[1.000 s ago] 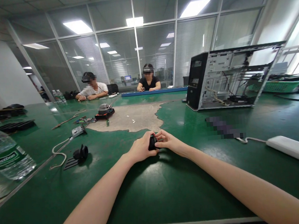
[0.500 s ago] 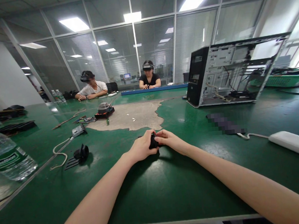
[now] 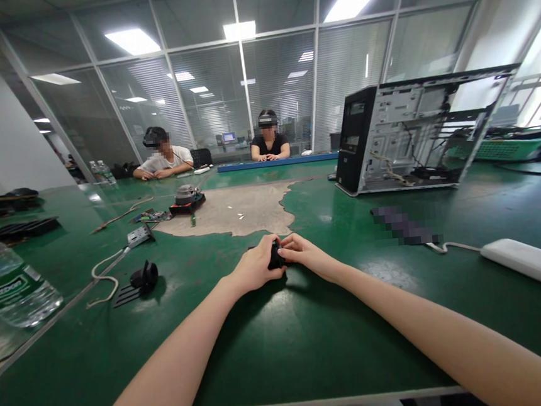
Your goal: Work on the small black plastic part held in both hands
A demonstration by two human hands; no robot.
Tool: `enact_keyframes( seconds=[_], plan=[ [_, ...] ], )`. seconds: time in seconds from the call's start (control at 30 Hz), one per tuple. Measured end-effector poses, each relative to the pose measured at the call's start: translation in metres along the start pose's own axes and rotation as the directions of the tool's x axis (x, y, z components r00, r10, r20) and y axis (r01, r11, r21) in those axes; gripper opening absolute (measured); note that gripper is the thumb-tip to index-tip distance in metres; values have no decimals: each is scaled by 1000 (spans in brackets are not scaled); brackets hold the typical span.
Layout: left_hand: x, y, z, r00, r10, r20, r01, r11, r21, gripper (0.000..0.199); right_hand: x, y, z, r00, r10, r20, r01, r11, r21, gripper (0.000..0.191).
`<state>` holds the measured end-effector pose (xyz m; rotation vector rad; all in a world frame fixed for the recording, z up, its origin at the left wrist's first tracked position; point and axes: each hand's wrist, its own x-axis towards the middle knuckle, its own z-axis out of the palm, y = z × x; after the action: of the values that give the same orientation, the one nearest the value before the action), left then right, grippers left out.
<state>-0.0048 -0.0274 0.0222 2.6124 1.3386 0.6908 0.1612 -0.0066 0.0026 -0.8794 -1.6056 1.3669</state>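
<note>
Between my hands, just above or on the green table, is a small black part (image 3: 275,257), mostly covered by fingers. My left hand (image 3: 255,264) is closed round it from the left, thumb on the near side. From the right, the thumb and fingertips of my right hand (image 3: 303,253) pinch its edge. The exact kind of the part cannot be made out. To the left on the table lies another black plastic piece (image 3: 144,276) with a round end and slats.
A water bottle (image 3: 12,282) stands at left, near a metal box with a cable (image 3: 139,236). An open computer case (image 3: 359,138) stands at right, with a white power strip (image 3: 531,262) nearer. Bare board (image 3: 252,208) shows beyond my hands. Two people sit across the table.
The view has shifted very slightly. My hands keep almost the same hold on the black part, with only tiny finger movement at its right edge.
</note>
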Motion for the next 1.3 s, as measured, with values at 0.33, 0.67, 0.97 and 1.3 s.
enact_keyframes(
  seconds=[0.33, 0.67, 0.97, 1.3],
  plan=[
    [0, -3, 3, 1000, 5, 2, -5, 1000, -7, 58, -5, -5, -5, 991, -25, 132, 17, 998, 66, 36],
    [1, -3, 2, 1000, 30, -6, -30, 999, -18, 55, 1, 3, -3, 1000, 13, 22, -14, 999, 34, 25],
    [1, -1, 1, 1000, 21, 10, -21, 1000, -1, 58, -6, -4, -4, 994, -29, 105, 18, 995, 103, 26],
    [2, -5, 3, 999, 46, 9, -46, 999, 12, 60, -3, -3, -4, 999, -6, 50, 4, 999, 40, 28]
  ],
)
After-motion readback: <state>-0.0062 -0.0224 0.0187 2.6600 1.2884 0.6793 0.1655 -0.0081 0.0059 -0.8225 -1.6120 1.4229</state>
